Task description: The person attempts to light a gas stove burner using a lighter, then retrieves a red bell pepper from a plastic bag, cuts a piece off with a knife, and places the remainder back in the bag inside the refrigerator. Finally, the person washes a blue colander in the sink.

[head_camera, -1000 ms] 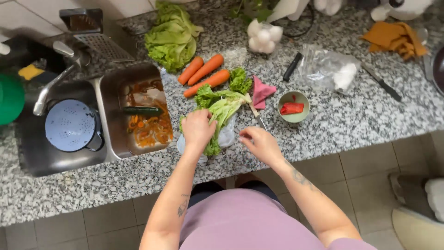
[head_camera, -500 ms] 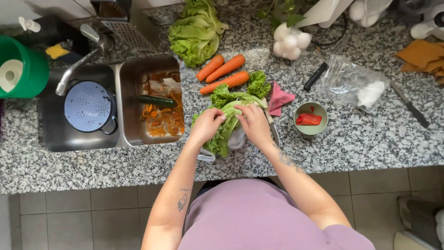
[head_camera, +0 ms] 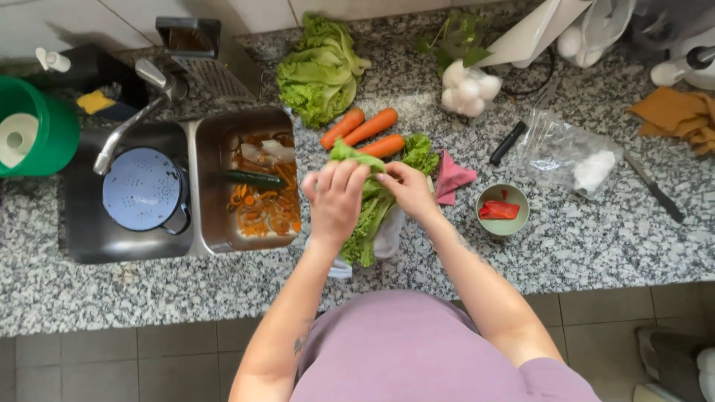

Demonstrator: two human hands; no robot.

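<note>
Both hands hold the bunch of lettuce leaves (head_camera: 370, 216) on the counter (head_camera: 596, 253). The left hand (head_camera: 335, 199) is closed over its upper part, and the right hand (head_camera: 406, 190) pinches it from the right. The long axis of the bunch runs toward the person.

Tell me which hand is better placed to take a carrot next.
Probably the right hand: it lies nearer the carrots, just below them. The left hand sits further toward the sink. Both hold the lettuce leaves.
</note>
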